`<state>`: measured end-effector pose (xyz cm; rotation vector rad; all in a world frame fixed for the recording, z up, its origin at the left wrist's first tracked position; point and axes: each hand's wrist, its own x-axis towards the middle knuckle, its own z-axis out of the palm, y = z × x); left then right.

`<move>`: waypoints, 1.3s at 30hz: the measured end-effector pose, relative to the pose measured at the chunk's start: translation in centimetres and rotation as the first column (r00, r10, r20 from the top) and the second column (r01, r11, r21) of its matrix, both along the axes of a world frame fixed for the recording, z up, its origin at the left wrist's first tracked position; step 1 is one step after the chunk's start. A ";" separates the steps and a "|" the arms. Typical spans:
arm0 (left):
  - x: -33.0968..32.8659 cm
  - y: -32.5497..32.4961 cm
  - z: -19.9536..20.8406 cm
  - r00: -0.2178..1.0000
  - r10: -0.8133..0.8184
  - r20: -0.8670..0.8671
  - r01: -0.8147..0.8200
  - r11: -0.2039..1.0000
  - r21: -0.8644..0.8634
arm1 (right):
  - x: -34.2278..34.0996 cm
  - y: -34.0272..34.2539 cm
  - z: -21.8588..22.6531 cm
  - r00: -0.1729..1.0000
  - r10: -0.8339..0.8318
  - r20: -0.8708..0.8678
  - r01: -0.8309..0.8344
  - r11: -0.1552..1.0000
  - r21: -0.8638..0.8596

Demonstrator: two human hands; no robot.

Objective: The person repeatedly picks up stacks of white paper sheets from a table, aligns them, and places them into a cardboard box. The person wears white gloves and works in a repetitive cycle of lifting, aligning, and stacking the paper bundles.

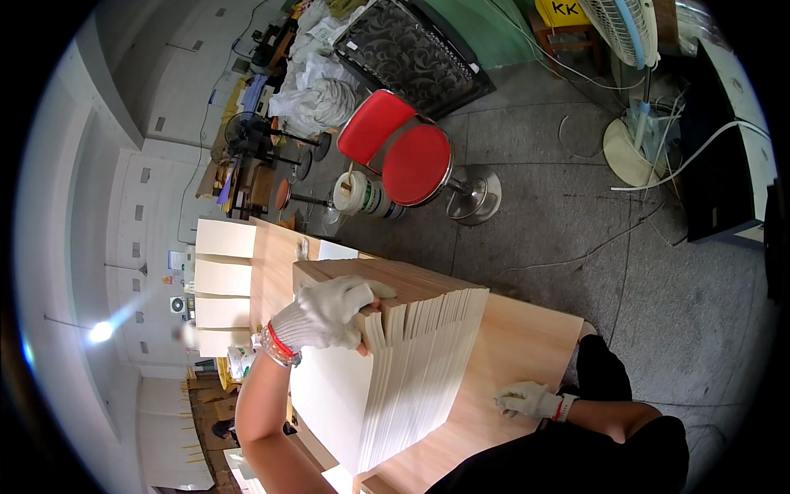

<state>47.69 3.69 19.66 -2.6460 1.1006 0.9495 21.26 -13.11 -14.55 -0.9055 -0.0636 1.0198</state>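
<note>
The fingers (377, 290) of your left hand (323, 314) are bending over the stack of white boards (336, 391), mid-frame, any pinch unclear; your right hand (532, 400) is holding its fingers loosely curled over the tabletop (531, 333), lower right. Stacking is looking done; no board is being lifted clear.

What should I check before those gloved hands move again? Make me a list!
1. Left hand touching the stack of sheets: ok.
2. Right hand away from the stack: ok, it's over by the bare tabletop.
3. Sheets packed tightly together: not ok, gaps show near the left hand.
4. Red chair away from the stack: ok, it's on the floor past the table.
5. Left palm's grip: cannot tell, it's hidden.
</note>
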 end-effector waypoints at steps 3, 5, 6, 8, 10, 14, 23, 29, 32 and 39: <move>0.0 -0.2 0.2 1.000 -0.014 0.011 0.014 0.999 -0.038 | -0.2 0.1 -0.2 0.999 -0.036 -0.022 0.036 0.999 0.030; -0.3 -0.9 0.6 0.999 -0.021 0.029 0.023 0.998 -0.060 | -0.2 0.0 -0.1 0.997 -0.056 -0.050 0.058 0.998 0.039; -0.3 -1.2 0.7 1.000 -0.008 0.016 0.009 0.998 -0.057 | 0.0 -0.1 -0.1 0.996 -0.058 -0.069 0.060 0.998 0.034; -0.1 -1.7 0.7 1.000 0.009 -0.009 -0.010 0.999 -0.050 | 1.4 -0.5 0.5 0.992 -0.068 0.106 0.074 0.996 -0.055; -1.7 -0.7 1.1 0.990 0.126 -0.058 -0.128 0.992 -0.022 | 6.1 -2.3 5.1 0.913 -0.030 0.407 0.088 0.988 -0.125; -0.2 -1.8 0.8 0.989 0.097 -0.115 -0.103 0.993 -0.051 | 15.0 -4.1 11.2 0.638 -0.533 0.556 0.529 0.828 0.187; -0.8 -1.1 1.3 0.990 0.057 0.130 -0.057 0.998 -0.008 | 14.2 -2.9 8.6 0.757 -0.642 0.122 0.595 0.754 0.277; 0.4 -5.5 1.8 0.998 0.032 -0.055 -0.005 0.901 0.434 | 11.2 -2.8 6.0 0.824 -0.565 0.043 0.551 0.817 0.171; 1.2 -6.3 0.7 0.996 -0.010 -0.093 0.058 0.848 0.527 | 11.0 -2.9 5.7 0.830 -0.557 0.016 0.547 0.820 0.167; 2.0 -8.8 0.2 0.976 0.057 -0.212 0.108 0.714 0.692 | 12.0 -3.6 6.3 0.847 -0.532 0.005 0.527 0.840 0.128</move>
